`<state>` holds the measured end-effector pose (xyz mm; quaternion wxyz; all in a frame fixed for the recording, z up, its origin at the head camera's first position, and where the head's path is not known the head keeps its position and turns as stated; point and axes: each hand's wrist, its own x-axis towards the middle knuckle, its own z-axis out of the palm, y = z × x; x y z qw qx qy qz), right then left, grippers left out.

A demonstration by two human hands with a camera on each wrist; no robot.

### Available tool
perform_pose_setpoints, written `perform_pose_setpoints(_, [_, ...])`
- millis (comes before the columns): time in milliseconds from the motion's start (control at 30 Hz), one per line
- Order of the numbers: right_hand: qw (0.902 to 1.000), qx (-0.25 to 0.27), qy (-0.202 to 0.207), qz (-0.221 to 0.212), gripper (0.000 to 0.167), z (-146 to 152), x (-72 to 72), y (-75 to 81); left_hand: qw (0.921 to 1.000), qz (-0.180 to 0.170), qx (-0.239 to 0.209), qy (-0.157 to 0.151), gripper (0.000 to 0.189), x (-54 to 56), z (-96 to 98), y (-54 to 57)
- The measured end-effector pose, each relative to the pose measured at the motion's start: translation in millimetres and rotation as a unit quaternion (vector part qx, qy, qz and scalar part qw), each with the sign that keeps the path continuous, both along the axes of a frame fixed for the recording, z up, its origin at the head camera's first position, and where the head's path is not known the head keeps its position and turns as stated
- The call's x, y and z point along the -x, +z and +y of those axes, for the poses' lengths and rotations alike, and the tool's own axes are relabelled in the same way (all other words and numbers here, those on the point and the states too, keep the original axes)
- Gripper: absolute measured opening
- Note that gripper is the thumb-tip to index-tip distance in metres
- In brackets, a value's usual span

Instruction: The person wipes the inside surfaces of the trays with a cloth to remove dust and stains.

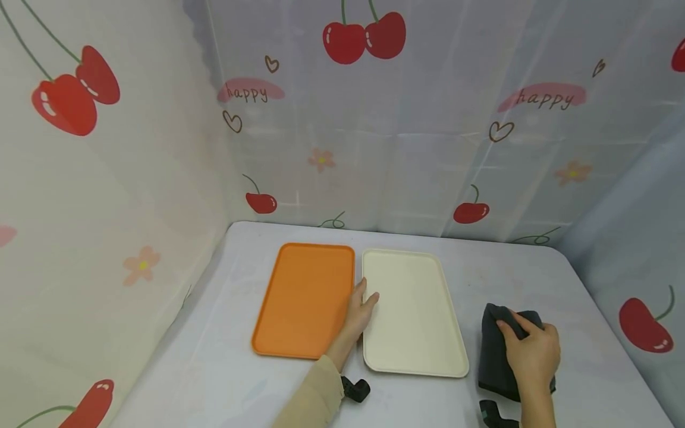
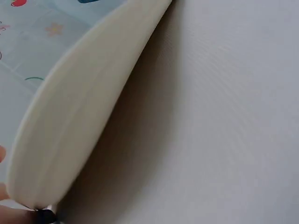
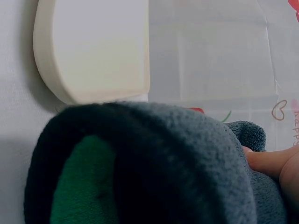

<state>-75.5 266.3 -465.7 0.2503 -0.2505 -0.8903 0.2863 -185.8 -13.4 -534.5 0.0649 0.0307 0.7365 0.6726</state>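
My left hand is at the left rim of a cream rectangular tray, gripping it with the thumb over the edge. The left wrist view shows the tray's outer wall close up, with only parts of the fingers at the left border. My right hand pinches the top of a folded dark grey cloth right of the tray. Close up in the right wrist view, the cloth is fuzzy, with a green patch inside its fold and a fingertip pressed into it.
An orange tray lies left of the cream tray, a narrow gap between them. Both are on a white tabletop. Cherry-printed curtains surround the table at the back and sides. Each wrist wears a small black camera.
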Motion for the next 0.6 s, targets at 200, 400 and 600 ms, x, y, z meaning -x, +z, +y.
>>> perform_pose_setpoints(200, [1.0, 0.006, 0.0, -0.006, 0.036, -0.9, -1.0, 2.5, 0.9937, 0.082, 0.073, -0.022, 0.055, -6.9, -9.5, 8.4])
perform_pose_setpoints(400, [1.0, 0.008, 0.003, -0.004, 0.037, -2.1, -1.7, 4.5, 0.9886, 0.148, 0.018, 0.025, 0.045, -7.2, -38.4, 30.7])
perform_pose_setpoints(600, [1.0, 0.007, 0.007, 0.0, 0.036, -2.6, -2.7, 3.6, 0.9807, 0.17, -0.04, 0.088, 0.046, -6.8, -89.7, 58.2])
